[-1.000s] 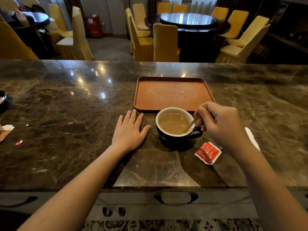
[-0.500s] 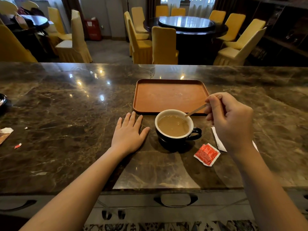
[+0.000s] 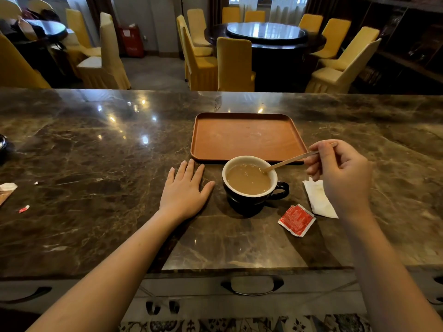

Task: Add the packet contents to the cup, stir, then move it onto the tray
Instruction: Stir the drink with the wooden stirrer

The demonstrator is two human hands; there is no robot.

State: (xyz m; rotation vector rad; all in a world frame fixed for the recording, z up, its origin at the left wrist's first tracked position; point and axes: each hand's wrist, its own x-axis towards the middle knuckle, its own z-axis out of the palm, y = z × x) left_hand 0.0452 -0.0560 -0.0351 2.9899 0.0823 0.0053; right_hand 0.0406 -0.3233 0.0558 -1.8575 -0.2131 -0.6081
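A black cup (image 3: 251, 200) with a white inside holds light brown liquid and stands on the marble counter just in front of the orange tray (image 3: 247, 137), which has nothing on it. My right hand (image 3: 340, 173) pinches a wooden stir stick (image 3: 287, 161) to the right of the cup; the stick's tip sits at the cup's right rim. My left hand (image 3: 185, 191) lies flat on the counter left of the cup, fingers spread, touching nothing else. A torn red packet (image 3: 296, 219) lies in front of the cup on the right.
A white paper wrapper (image 3: 318, 200) lies under my right hand. Small scraps (image 3: 24, 208) and another wrapper (image 3: 7, 188) sit at the far left of the counter (image 3: 96, 176). Drawer handles (image 3: 251, 285) show below its front edge. Yellow chairs and a round table stand beyond.
My right hand has lifted and drawn back to the right, pulling the stick from deep in the liquid up to the cup's right rim. The left hand and cup stay put.
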